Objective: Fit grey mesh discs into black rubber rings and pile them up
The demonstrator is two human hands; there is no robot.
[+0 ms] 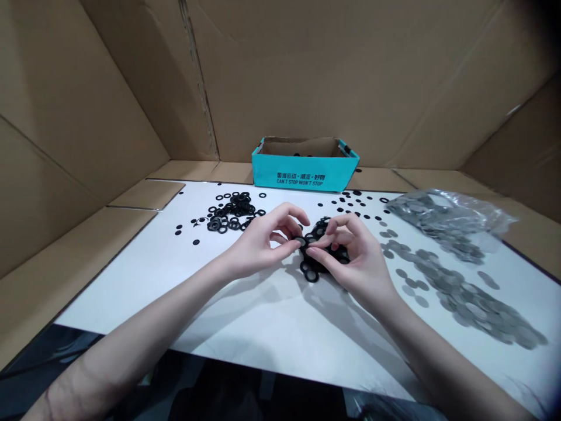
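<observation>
My left hand (270, 238) pinches a black ring (300, 241) between thumb and fingers, and a greyish disc seems to fill its middle. Close beside it, my right hand (357, 252) has thumb and fingertips pressed together near that ring. Whatever is between those right fingertips is too small to make out. Both hands are just above a heap of black rings (311, 275), partly hidden by the right hand. Thin grey discs (468, 301) lie spread in a long pile to the right of my right hand.
A turquoise box (305, 172) with black pieces inside stands at the back. Another heap of black rings (239, 206) lies left. Small black discs (340, 210) are scattered near the box. A clear plastic bag (451, 213) of grey discs lies right. Cardboard walls (350, 76) surround the white table.
</observation>
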